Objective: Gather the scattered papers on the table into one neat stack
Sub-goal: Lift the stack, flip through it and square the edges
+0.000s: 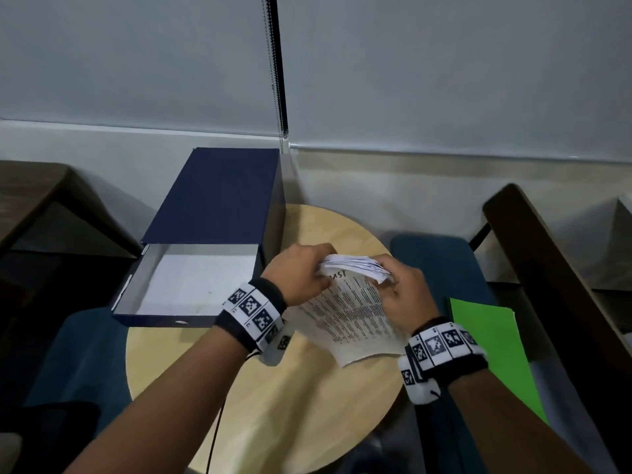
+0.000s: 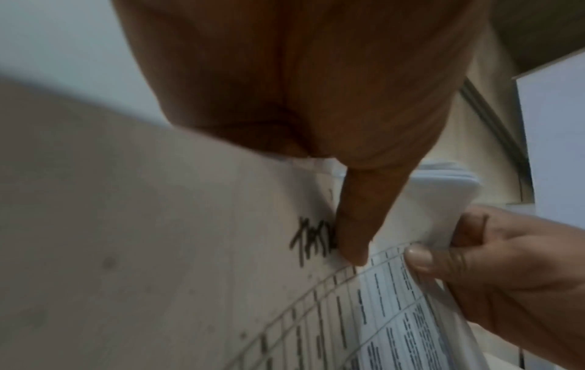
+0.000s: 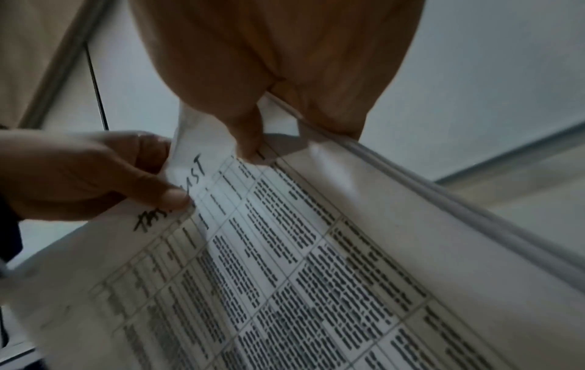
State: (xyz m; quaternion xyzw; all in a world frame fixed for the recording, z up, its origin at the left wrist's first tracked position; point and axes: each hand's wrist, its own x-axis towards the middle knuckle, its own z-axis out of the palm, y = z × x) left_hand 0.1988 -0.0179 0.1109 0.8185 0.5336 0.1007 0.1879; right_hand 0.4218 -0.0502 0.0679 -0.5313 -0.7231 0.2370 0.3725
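A bundle of papers [image 1: 352,313] hangs upright over the round wooden table [image 1: 266,398]; its front sheet carries a printed table and handwriting at the top. My left hand [image 1: 301,271] pinches the bundle's top left edge, thumb on the front sheet [image 2: 351,240]. My right hand [image 1: 400,285] grips the top right edge, where several sheet edges fan out [image 1: 355,266]. The right wrist view shows the printed sheet [image 3: 300,262] up close, with my left thumb [image 3: 171,197] on its handwritten corner. The lower end of the papers reaches the table top.
An open dark blue box [image 1: 191,285] with a white inside stands on the table's left, its lid [image 1: 219,196] raised behind it. A green folder [image 1: 492,354] lies on the blue chair at right. Dark wooden furniture [image 1: 547,261] stands on both sides.
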